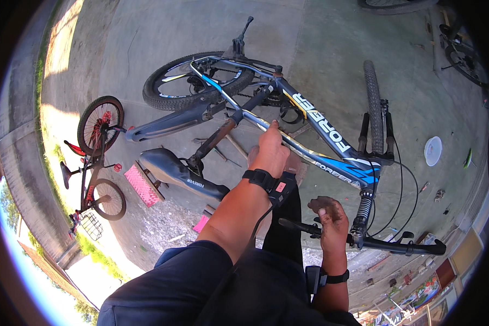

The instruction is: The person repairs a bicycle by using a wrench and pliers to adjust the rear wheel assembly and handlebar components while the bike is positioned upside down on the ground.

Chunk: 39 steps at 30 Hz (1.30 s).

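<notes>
A blue, black and white bicycle lies tilted before me, its black saddle at the lower left and handlebar at the lower right. My left hand grips the middle frame tube, fingers partly hidden. Beside the handlebar stem, my right hand is raised with grimy, loosely curled fingers apart and nothing visible in them; part of the handlebar passes behind it. Under the bicycle, metal tools or bars lie on the concrete.
A red-and-black bicycle lies at left near a pink checked pad. Another bicycle is at upper right. A white bowl sits on the concrete floor. Assorted clutter lines the lower-right wall.
</notes>
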Motion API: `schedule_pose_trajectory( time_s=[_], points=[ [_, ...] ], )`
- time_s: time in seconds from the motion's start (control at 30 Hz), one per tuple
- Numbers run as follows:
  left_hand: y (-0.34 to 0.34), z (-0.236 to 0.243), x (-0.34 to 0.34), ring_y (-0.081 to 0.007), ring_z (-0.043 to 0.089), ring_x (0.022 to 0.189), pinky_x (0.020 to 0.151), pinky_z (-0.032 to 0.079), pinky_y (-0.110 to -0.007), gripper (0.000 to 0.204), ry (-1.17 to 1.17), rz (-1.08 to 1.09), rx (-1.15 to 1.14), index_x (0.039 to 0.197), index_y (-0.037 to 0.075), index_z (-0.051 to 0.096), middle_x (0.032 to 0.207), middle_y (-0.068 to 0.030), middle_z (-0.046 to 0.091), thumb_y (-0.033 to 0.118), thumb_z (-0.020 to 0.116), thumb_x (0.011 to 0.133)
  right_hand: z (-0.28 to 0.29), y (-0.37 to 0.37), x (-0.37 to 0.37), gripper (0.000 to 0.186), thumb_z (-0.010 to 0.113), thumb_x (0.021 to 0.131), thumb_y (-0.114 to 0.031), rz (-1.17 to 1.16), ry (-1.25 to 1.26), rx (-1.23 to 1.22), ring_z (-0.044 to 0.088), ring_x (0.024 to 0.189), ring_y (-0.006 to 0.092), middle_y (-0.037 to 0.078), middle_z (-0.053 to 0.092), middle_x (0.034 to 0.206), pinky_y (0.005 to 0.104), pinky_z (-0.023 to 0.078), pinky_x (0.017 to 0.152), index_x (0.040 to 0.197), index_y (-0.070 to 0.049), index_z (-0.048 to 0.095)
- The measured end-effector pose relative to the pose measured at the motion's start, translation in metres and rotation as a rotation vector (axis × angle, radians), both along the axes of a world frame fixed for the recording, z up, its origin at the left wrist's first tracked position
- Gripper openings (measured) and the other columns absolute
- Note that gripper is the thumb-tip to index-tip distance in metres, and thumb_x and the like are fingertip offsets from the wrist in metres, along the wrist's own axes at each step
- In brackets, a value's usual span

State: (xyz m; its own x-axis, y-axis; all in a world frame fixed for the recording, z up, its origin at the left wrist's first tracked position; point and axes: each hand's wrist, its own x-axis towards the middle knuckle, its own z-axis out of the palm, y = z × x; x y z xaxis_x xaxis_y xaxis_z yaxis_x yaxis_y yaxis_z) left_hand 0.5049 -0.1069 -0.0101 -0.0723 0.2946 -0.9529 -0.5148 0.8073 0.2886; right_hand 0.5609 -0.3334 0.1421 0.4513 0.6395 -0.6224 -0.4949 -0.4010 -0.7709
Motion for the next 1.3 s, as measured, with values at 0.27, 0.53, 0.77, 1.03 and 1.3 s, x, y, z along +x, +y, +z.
schedule_pose_trajectory(
  time_s=[0.27,0.53,0.77,1.03,1.3],
  points=[
    [0.009,0.024,0.0,-0.0249,0.057,0.096,0.091,0.047,-0.045,0.026,-0.046,-0.002,0.055,0.12,-0.001,0.052,0.111,-0.0124,0.056,0.016,0.053,0.1,0.009,-0.104,-0.073,0.053,0.063,0.094,-0.037,0.083,0.363,-0.112,0.059,0.118,0.0271,0.014,0.064,0.119,0.0391,0.048,0.098,0.129,0.0,0.053],
    [0.033,0.009,0.002,-0.0292,0.056,0.114,0.101,0.046,-0.052,0.024,-0.186,-0.082,0.217,0.118,0.0,0.051,0.125,-0.0154,0.056,0.014,0.039,0.104,-0.017,-0.125,-0.089,0.052,0.063,0.093,-0.046,-0.173,0.063,-0.137,0.06,0.116,0.0263,0.015,0.064,0.121,0.0416,0.049,0.097,0.114,0.002,0.065],
    [0.078,0.018,0.011,-0.0302,0.059,0.106,0.097,0.051,-0.053,0.025,-0.351,-0.053,0.328,0.124,-0.003,0.047,0.12,-0.017,0.054,0.006,0.039,0.102,-0.046,-0.063,-0.106,0.068,0.068,0.092,-0.034,-0.221,0.156,0.152,0.048,0.129,0.0224,0.011,0.052,0.138,0.0368,0.038,0.108,0.143,-0.001,0.039],
    [0.117,0.025,0.016,-0.0351,0.06,0.104,0.095,0.051,-0.058,0.02,-0.208,0.036,0.342,0.119,-0.002,0.045,0.118,-0.0181,0.052,0.01,0.038,0.104,-0.053,0.012,-0.064,0.039,0.059,0.098,-0.011,-0.326,0.278,0.389,0.055,0.121,0.0198,0.011,0.06,0.127,0.0322,0.04,0.106,0.133,0.001,0.048],
    [0.174,0.02,0.01,-0.0388,0.056,0.115,0.1,0.048,-0.061,0.024,-0.15,-0.095,0.474,0.118,-0.003,0.045,0.128,-0.0209,0.049,0.016,0.036,0.106,-0.039,0.064,-0.037,0.033,0.063,0.096,-0.014,-0.325,0.054,0.276,0.059,0.1,0.0121,0.005,0.065,0.109,0.0277,0.046,0.093,0.125,0.002,0.058]
  ],
)
